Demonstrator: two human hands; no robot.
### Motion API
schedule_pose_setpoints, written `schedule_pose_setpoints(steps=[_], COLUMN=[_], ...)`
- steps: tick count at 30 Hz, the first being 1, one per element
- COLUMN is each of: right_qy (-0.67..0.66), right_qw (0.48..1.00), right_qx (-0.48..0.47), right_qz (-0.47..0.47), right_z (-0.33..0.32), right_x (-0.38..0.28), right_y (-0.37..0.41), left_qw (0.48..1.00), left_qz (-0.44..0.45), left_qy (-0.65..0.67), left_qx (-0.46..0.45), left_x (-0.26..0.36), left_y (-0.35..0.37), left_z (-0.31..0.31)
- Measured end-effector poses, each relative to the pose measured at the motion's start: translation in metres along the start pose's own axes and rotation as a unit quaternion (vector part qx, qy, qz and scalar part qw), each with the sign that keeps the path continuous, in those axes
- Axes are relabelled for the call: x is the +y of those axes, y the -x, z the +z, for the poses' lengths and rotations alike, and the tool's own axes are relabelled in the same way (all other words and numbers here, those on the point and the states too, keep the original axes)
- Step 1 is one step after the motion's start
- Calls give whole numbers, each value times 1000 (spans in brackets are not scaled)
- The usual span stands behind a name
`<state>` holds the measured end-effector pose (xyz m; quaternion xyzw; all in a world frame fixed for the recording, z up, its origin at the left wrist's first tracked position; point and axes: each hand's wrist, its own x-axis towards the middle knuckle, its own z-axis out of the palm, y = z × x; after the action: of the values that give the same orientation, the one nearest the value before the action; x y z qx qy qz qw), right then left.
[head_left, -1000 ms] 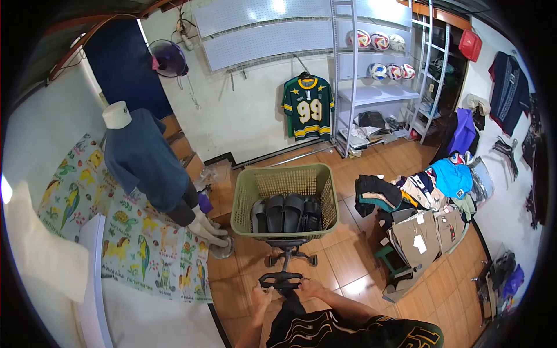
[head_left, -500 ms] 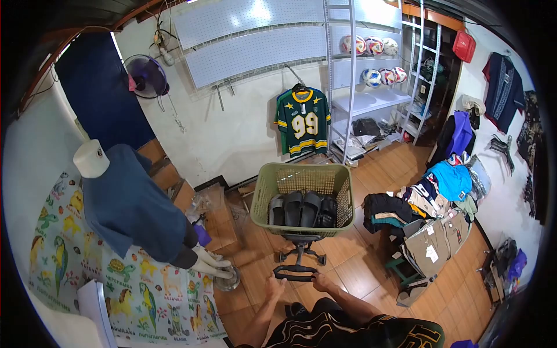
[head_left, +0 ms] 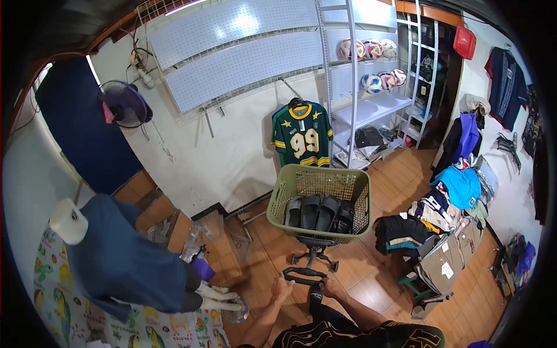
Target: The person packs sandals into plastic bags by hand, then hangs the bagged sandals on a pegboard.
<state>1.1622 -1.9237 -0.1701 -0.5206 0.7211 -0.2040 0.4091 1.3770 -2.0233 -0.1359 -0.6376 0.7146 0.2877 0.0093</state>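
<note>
Both of my hands grip the black handle (head_left: 304, 274) of a wheeled base that carries an olive-green laundry basket (head_left: 301, 182). My left hand (head_left: 282, 286) holds the handle's left end and my right hand (head_left: 331, 286) its right end. Inside the basket lie several black slides (head_left: 318, 211), side by side. The black wheeled base (head_left: 314, 257) stands on the wooden floor directly ahead of me, under the basket.
A mannequin in a dark blue shirt (head_left: 119, 261) stands at my left on an animal-print mat. A green 99 jersey (head_left: 301, 136) hangs on the wall ahead. White shelves with footballs (head_left: 377, 64) stand behind it. Piled clothes (head_left: 441, 214) lie to the right.
The basket and its wheeled base have rolled forward toward the wall with my hands on the handle. The mannequin has slid further to my left and lower in view.
</note>
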Motion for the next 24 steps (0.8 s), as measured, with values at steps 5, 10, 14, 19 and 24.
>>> schedule_pose_setpoints(steps=[5, 10, 14, 19, 24], right_qy=[-9, 16, 18, 12, -7], right_qw=[999, 999, 997, 995, 994], right_qx=[7, -14, 29, 59, 57], right_qz=[38, 45, 63, 79, 89], right_z=[-21, -39, -52, -75, -126], right_x=[-22, -19, -23, -28, -58], right_y=[-54, -109, -152, -198, -221], left_qw=[999, 996, 995, 991, 981], left_qz=[25, 25, 64, 102, 164], left_qy=[-24, 0, -1, 5, -47], left_qx=[-18, -82, -81, -90, -91], left_x=[22, 40, 54, 75, 109], left_y=[-69, -136, -190, -259, -320], left_z=[-25, -41, -46, -53, -64])
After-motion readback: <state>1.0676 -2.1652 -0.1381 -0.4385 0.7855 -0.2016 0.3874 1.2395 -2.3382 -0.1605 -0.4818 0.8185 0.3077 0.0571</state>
